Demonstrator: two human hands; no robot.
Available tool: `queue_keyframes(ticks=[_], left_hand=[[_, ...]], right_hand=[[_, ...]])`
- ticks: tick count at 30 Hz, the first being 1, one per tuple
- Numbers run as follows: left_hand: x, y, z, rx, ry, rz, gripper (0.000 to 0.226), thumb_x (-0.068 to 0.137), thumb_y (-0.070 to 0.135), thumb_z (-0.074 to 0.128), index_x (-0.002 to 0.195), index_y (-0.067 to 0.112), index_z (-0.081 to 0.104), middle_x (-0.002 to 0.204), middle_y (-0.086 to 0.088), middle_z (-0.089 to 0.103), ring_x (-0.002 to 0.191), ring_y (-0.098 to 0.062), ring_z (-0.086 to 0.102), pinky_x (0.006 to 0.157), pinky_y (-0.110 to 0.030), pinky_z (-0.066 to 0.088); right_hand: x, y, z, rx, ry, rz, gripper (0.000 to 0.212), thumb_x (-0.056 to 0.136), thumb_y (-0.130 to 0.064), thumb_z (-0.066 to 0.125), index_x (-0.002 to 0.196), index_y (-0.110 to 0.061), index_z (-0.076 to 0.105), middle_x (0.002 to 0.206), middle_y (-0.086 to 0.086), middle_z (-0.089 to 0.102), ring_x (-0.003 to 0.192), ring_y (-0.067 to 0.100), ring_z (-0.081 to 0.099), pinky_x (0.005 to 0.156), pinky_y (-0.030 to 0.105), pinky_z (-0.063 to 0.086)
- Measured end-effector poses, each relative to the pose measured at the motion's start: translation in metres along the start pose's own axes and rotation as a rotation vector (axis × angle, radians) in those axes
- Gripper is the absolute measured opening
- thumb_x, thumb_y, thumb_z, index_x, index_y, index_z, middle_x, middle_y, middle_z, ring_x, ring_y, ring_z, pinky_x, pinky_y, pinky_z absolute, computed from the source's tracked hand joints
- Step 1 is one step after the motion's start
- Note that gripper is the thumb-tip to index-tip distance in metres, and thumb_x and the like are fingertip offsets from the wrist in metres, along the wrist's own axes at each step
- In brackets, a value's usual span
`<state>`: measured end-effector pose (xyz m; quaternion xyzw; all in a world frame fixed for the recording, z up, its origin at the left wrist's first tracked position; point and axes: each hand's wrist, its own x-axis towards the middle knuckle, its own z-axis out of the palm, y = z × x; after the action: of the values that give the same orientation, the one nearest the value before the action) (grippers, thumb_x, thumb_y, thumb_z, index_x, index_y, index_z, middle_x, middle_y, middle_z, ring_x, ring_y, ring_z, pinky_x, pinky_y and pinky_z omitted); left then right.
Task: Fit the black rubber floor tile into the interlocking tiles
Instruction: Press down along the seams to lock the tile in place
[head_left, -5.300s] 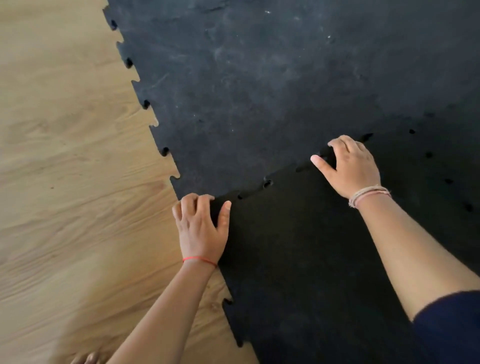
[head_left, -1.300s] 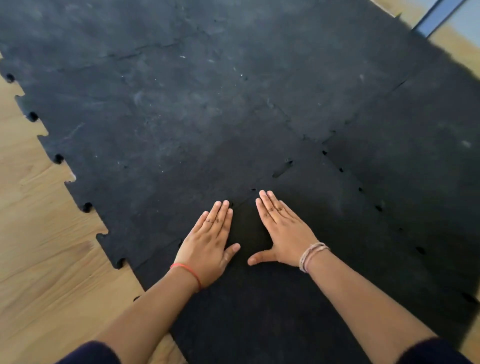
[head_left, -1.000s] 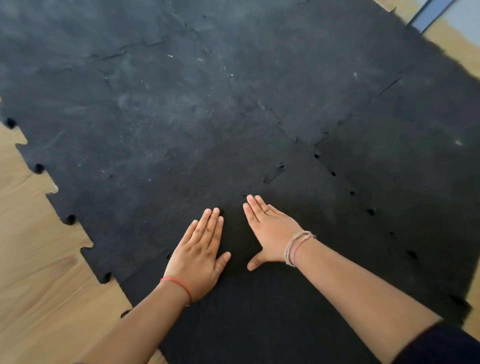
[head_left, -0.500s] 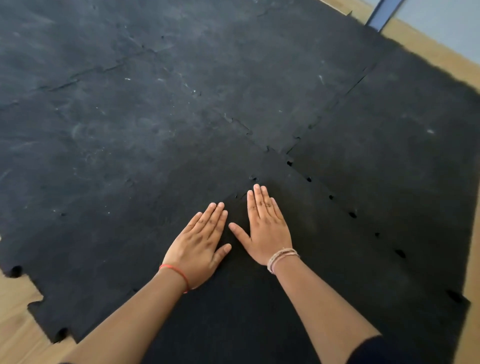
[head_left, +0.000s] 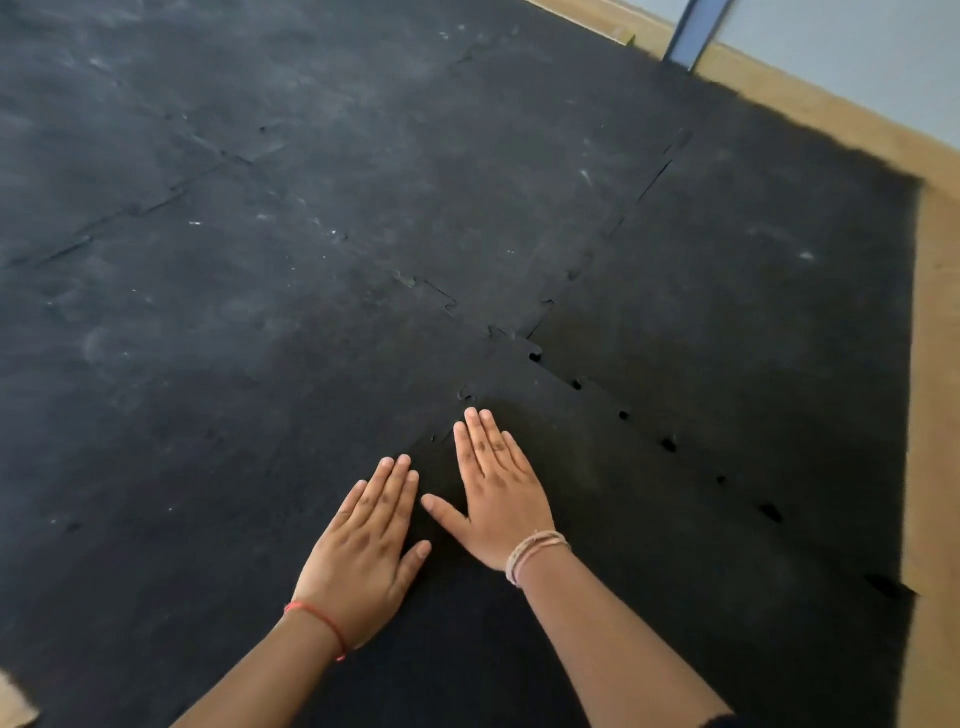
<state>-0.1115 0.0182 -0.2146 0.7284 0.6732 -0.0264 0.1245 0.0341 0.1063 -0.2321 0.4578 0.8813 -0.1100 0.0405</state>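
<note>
The black rubber floor tile (head_left: 623, 545) lies flat on the floor in the lower middle of the head view, darker than its neighbours. Its toothed far-left edge runs under my fingers. Its right edge meets the neighbouring tile (head_left: 753, 322) along a seam with several small open gaps (head_left: 670, 444). My left hand (head_left: 363, 551) presses flat, fingers together, on the seam with the dusty interlocking tiles (head_left: 260, 312). My right hand (head_left: 498, 493) lies flat just beside it on the dark tile, thumb spread, fingertips near the tile's far corner. Neither hand holds anything.
Dusty black tiles cover the floor ahead and to the left. Bare wooden floor (head_left: 935, 415) runs along the mat's right edge and far corner. A blue upright (head_left: 696, 31) stands against the pale wall at the top right.
Both flat hands have slid along the seam toward the tile's far corner, and the seam behind them has closed. My view has swung right, leaving the wooden floor at left almost out of sight.
</note>
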Motion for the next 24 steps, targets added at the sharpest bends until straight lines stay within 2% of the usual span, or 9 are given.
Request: queue_keyframes(ticks=[1,4,5,11,14,17,19,22,24], left_hand=[[0.005,0.002,0.001,-0.002,0.01,-0.001,0.07,0.092,0.048,0.004,0.136,0.001,0.032,0.146,-0.016,0.029,0.134,-0.028,0.025,0.11,-0.031,-0.001],[0.03,0.005,0.009,-0.03,0.086,0.038,0.085,0.068,0.057,-0.035,0.136,0.01,-0.018,0.145,-0.007,-0.025,0.135,-0.02,-0.024,0.111,-0.029,-0.019],[0.039,0.006,0.008,-0.038,0.074,0.054,0.084,0.063,0.059,-0.038,0.132,0.012,-0.025,0.143,-0.004,-0.03,0.132,-0.019,-0.029,0.11,-0.029,-0.019],[0.059,0.006,0.009,-0.05,0.082,0.063,0.072,0.078,0.055,-0.016,0.136,0.012,-0.02,0.146,-0.004,-0.025,0.132,-0.02,-0.03,0.109,-0.035,-0.018],[0.06,0.007,0.003,-0.003,0.089,0.048,0.068,0.089,0.051,0.001,0.141,0.008,0.008,0.151,-0.01,0.005,0.139,-0.026,0.001,0.114,-0.046,0.003],[0.059,0.008,-0.004,-0.02,0.055,0.065,0.063,0.09,0.046,0.018,0.137,0.004,0.03,0.146,-0.013,0.027,0.135,-0.028,0.023,0.112,-0.038,0.008],[0.059,0.008,-0.006,-0.043,0.019,0.042,0.066,0.091,0.048,0.011,0.14,0.005,0.02,0.15,-0.013,0.018,0.138,-0.028,0.013,0.112,-0.036,-0.002],[0.061,0.007,0.004,-0.042,0.052,0.07,0.071,0.08,0.057,-0.016,0.136,0.014,-0.023,0.146,-0.003,-0.029,0.133,-0.022,-0.031,0.11,-0.035,-0.024],[0.062,0.006,0.009,-0.036,0.068,0.079,0.07,0.077,0.057,-0.018,0.133,0.016,-0.029,0.144,-0.001,-0.034,0.129,-0.019,-0.037,0.108,-0.034,-0.024]], right_hand=[[0.0,0.001,0.001,-0.003,0.003,-0.006,0.082,0.081,-0.068,-0.002,0.14,-0.013,-0.017,0.153,0.005,-0.018,0.138,0.016,-0.023,0.112,0.032,-0.014],[0.004,0.009,-0.001,-0.026,0.011,-0.019,0.078,0.085,-0.063,0.001,0.142,-0.012,-0.012,0.156,0.007,-0.012,0.139,0.016,-0.021,0.112,0.029,-0.012],[0.008,0.015,-0.006,-0.04,0.003,-0.009,0.078,0.087,-0.061,0.005,0.143,-0.01,-0.011,0.156,0.007,-0.012,0.14,0.016,-0.019,0.112,0.029,-0.011],[0.046,0.046,-0.035,-0.193,-0.135,-0.105,0.088,0.086,-0.066,0.017,0.144,-0.006,-0.008,0.156,0.011,-0.012,0.143,0.021,-0.013,0.115,0.033,-0.003],[0.058,0.045,-0.042,-0.197,-0.273,-0.1,0.092,0.085,-0.067,0.025,0.144,-0.006,-0.009,0.156,0.012,-0.013,0.143,0.021,-0.011,0.115,0.034,0.0],[0.068,0.043,-0.053,-0.265,-0.402,-0.1,0.094,0.085,-0.065,0.033,0.144,-0.004,-0.01,0.155,0.013,-0.014,0.143,0.023,-0.01,0.115,0.036,0.003],[0.073,0.039,-0.058,-0.289,-0.462,-0.078,0.095,0.086,-0.062,0.037,0.143,-0.004,-0.011,0.155,0.013,-0.015,0.143,0.024,-0.011,0.115,0.036,0.003],[0.074,0.039,-0.056,-0.261,-0.457,-0.065,0.093,0.087,-0.059,0.039,0.143,-0.005,-0.012,0.155,0.011,-0.018,0.143,0.023,-0.013,0.115,0.036,0.001],[0.064,0.045,-0.05,-0.156,-0.371,-0.055,0.094,0.084,-0.063,0.039,0.144,-0.013,-0.014,0.155,0.007,-0.021,0.142,0.02,-0.018,0.114,0.034,-0.004]])
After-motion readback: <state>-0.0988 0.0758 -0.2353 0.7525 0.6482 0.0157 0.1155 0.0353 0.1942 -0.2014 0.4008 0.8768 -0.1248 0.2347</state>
